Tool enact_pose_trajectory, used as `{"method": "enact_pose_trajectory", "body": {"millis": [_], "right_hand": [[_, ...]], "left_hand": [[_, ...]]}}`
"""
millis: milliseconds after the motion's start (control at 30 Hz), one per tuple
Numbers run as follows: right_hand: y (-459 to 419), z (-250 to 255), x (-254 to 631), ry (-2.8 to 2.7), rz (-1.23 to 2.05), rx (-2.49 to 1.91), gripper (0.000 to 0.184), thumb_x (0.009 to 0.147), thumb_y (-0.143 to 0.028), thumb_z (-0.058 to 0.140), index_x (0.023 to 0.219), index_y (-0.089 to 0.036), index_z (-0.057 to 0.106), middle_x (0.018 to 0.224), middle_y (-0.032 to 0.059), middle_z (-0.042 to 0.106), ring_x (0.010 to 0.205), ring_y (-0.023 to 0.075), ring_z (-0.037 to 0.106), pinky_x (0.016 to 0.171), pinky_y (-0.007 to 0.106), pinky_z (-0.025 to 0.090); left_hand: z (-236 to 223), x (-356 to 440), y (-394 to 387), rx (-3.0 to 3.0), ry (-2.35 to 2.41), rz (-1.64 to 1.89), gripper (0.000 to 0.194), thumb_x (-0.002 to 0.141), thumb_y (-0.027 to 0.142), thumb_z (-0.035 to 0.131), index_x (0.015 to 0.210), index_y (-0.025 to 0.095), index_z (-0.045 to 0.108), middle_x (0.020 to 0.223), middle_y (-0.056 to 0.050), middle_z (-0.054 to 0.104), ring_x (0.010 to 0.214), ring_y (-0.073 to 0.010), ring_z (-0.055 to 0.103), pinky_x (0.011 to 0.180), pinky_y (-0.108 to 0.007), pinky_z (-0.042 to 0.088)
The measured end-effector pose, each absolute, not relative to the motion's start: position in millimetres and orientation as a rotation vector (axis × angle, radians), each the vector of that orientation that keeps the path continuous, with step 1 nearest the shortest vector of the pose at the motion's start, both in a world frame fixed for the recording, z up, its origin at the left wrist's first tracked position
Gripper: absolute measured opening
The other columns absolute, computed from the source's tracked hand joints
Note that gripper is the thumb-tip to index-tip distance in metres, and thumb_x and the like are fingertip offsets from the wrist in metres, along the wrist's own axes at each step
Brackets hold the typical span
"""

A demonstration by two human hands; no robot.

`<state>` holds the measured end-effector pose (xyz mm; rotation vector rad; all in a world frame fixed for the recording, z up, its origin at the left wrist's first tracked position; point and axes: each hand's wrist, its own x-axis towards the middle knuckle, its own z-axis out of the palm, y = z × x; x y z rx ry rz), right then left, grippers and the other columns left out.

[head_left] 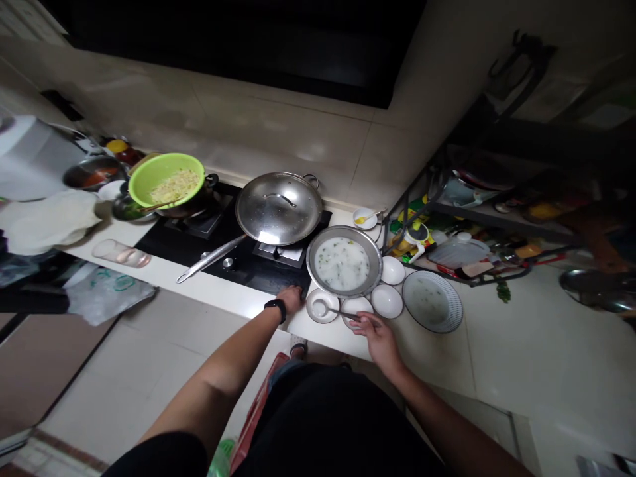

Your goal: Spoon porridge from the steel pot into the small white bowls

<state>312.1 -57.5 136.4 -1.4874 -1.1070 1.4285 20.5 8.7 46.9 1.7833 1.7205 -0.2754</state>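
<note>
My right hand (376,334) is closed on the handle of a ladle (344,314). The ladle's round head lies in a small white bowl (322,318) at the counter's front edge, and its handle crosses over a second small bowl (356,305). My left hand (292,299), with a black watch on the wrist, is at the front right corner of the black stove (248,274). Its fingers look curled downward; what they grip, if anything, is hidden. Behind the bowls stands a large metal basin (311,255) of whitish soup with green bits.
A lidded wok (279,209) sits on the stove, its long handle pointing front left. A green basin (142,177) of shredded food stands further left, near a glass (122,253). Two more small bowls (387,301) and a ribbed bowl (454,301) of soup stand right.
</note>
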Motion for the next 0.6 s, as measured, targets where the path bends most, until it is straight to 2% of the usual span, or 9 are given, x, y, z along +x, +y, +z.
{"method": "enact_pose_trajectory", "body": {"millis": [100,267,433,600], "right_hand": [[-51,139,315,-0.775,1.513,-1.543,0.055,0.071,-0.064,0.081,0.095,-0.015,0.071,0.084,0.0102,0.076,0.081,0.0312,0.078,0.072,0.042,0.064],[-43,156,324,-0.669,1.517,-1.522,0.055,0.065,-0.058,0.088,0.093,-0.015,0.071,0.091,0.0107,0.077,0.08,0.0316,0.079,0.071,0.042,0.064],[-23,178,335,-0.605,1.49,-1.473,0.047,0.064,-0.05,0.09,0.09,-0.017,0.069,0.097,0.0099,0.077,0.081,0.03,0.079,0.072,0.039,0.064],[11,188,341,-0.716,1.315,-1.461,0.044,0.073,-0.051,0.084,0.096,-0.016,0.069,0.085,0.0079,0.076,0.081,0.0293,0.079,0.072,0.04,0.063]], "left_hand": [[48,21,9,1.777,1.721,-0.282,0.036,0.088,0.042,0.061,0.111,0.015,0.07,0.12,-0.019,0.071,0.115,-0.0303,0.066,0.096,-0.035,0.05],[48,20,9,1.785,1.717,-0.293,0.037,0.089,0.042,0.059,0.11,0.015,0.07,0.12,-0.02,0.071,0.112,-0.0305,0.067,0.095,-0.035,0.051],[48,21,8,1.784,1.725,-0.274,0.037,0.09,0.043,0.058,0.109,0.015,0.07,0.118,-0.02,0.071,0.113,-0.0305,0.067,0.095,-0.035,0.05],[49,21,9,1.783,1.723,-0.293,0.036,0.088,0.042,0.06,0.11,0.015,0.07,0.119,-0.019,0.071,0.113,-0.0293,0.067,0.095,-0.034,0.051]]}}
